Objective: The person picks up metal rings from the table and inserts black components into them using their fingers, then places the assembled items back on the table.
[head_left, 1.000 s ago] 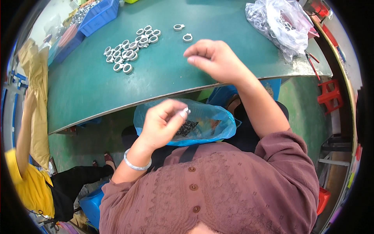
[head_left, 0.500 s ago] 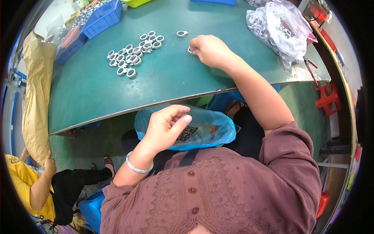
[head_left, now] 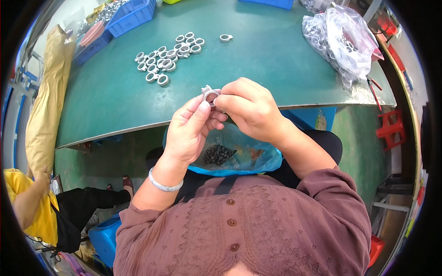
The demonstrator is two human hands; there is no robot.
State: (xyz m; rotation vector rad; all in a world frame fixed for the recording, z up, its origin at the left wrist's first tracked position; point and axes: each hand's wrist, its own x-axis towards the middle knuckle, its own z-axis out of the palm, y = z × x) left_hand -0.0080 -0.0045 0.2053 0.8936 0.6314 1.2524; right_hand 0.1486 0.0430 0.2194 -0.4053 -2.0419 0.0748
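My left hand (head_left: pixel 189 131) and my right hand (head_left: pixel 248 109) meet above the near edge of the green table (head_left: pixel 115 101), both pinching one small silver ring-shaped metal part (head_left: pixel 210 94) between their fingertips. Below my hands, on my lap, a blue plastic bag (head_left: pixel 248 161) lies open with small dark pieces (head_left: pixel 218 154) inside. A cluster of several similar silver rings (head_left: pixel 166 56) lies on the table farther back, and one single ring (head_left: pixel 225 38) lies apart to the right of it.
A clear plastic bag of metal parts (head_left: pixel 340 39) sits at the table's right end. Blue bins (head_left: pixel 131 14) stand at the back left. Red-handled pliers (head_left: pixel 374 87) lie at the right edge. A person in yellow (head_left: pixel 27 207) sits at lower left.
My right hand has come back from the table with a silver ring. My left hand has risen from the lap bag to meet it at the table's edge.
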